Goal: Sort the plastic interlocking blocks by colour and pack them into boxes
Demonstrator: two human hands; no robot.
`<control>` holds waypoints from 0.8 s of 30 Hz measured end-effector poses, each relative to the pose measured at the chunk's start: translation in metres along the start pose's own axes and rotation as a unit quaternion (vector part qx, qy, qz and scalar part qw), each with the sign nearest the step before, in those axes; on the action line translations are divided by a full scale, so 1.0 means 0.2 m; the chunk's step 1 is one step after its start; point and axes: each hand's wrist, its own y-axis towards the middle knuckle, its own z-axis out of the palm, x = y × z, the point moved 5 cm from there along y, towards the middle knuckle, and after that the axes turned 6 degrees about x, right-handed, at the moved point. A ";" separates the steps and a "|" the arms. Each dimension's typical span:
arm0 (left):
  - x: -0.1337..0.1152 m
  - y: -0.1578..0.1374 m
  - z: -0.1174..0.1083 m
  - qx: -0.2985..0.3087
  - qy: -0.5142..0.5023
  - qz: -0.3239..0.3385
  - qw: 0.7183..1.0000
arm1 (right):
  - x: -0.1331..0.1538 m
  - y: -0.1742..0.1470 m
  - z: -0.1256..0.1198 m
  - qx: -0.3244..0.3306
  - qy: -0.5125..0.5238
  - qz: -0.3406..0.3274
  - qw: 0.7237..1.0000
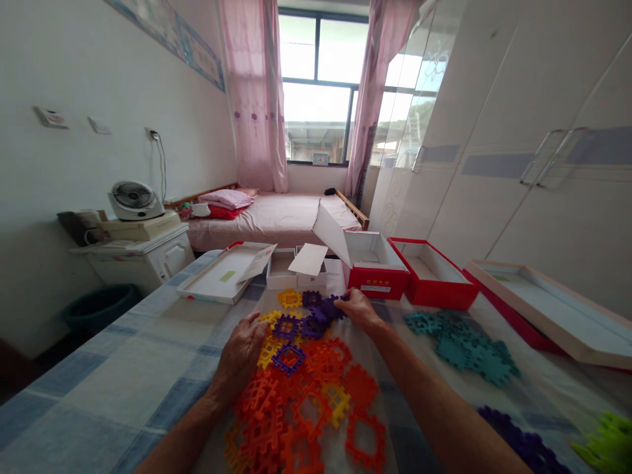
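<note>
A pile of flat, notched plastic building pieces lies on the table before me. Orange pieces make up most of it, with yellow pieces and purple pieces among them toward the far end. At the pile's far right, my right hand pinches a purple building piece between thumb and fingers. My left hand rests along the pile's left side, its fingers stretched out against the yellow pieces and holding nothing that I can see.
Teal pieces lie to the right, with a separate purple heap and green pieces nearer me. Along the back stand a white lid, small white boxes, red boxes and a large shallow tray.
</note>
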 end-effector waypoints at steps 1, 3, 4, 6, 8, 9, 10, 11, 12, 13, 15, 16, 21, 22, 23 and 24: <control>0.00 0.00 0.00 0.002 -0.001 0.001 1.000 | -0.01 0.00 0.00 -0.002 -0.004 0.002 1.000; 0.00 0.00 0.00 0.003 -0.003 -0.001 1.000 | -0.02 0.00 0.00 -0.003 -0.011 0.007 1.000; 0.00 0.00 0.00 0.001 -0.003 -0.003 1.000 | -0.03 0.00 0.00 -0.001 -0.013 0.009 1.000; 0.00 0.00 0.01 0.000 -0.004 -0.005 1.000 | -0.03 0.00 0.00 0.003 -0.015 0.008 1.000; 0.01 0.00 0.01 0.001 -0.004 -0.005 1.000 | -0.03 0.00 0.01 0.011 -0.015 0.002 1.000; 0.01 0.00 0.01 0.001 -0.002 -0.005 1.000 | -0.03 0.00 0.02 0.017 -0.015 -0.003 1.000; 0.01 0.00 0.01 0.002 -0.002 -0.006 1.000 | -0.02 0.00 0.02 0.023 -0.015 -0.006 1.000; 0.01 0.00 0.01 0.003 -0.002 -0.006 1.000 | -0.02 0.00 0.02 0.031 -0.015 -0.009 0.999; 0.02 0.01 0.01 0.002 -0.002 -0.007 1.000 | -0.01 0.00 0.02 0.040 -0.013 -0.011 0.999; 0.02 0.01 0.01 0.002 -0.002 -0.008 1.000 | -0.01 0.00 0.02 0.052 -0.010 -0.013 0.999; 0.02 0.01 0.01 0.003 -0.003 -0.005 1.000 | -0.01 0.00 0.03 0.079 0.002 -0.013 0.997; 0.02 0.01 0.01 0.002 -0.002 -0.002 1.000 | -0.01 0.00 0.03 0.090 0.009 -0.016 0.996; 0.01 0.00 0.01 -0.002 0.000 -0.009 1.000 | -0.02 -0.07 -0.01 0.071 0.042 -0.057 0.995; 0.01 0.01 0.01 -0.001 0.001 -0.012 1.000 | -0.02 -0.09 -0.02 0.066 0.051 -0.066 0.994; 0.00 0.01 0.01 0.002 0.003 -0.013 1.000 | -0.01 -0.11 -0.03 0.065 0.061 -0.075 0.993; 0.00 0.01 0.01 0.004 0.005 -0.013 1.000 | 0.00 -0.12 -0.03 0.069 0.071 -0.084 0.992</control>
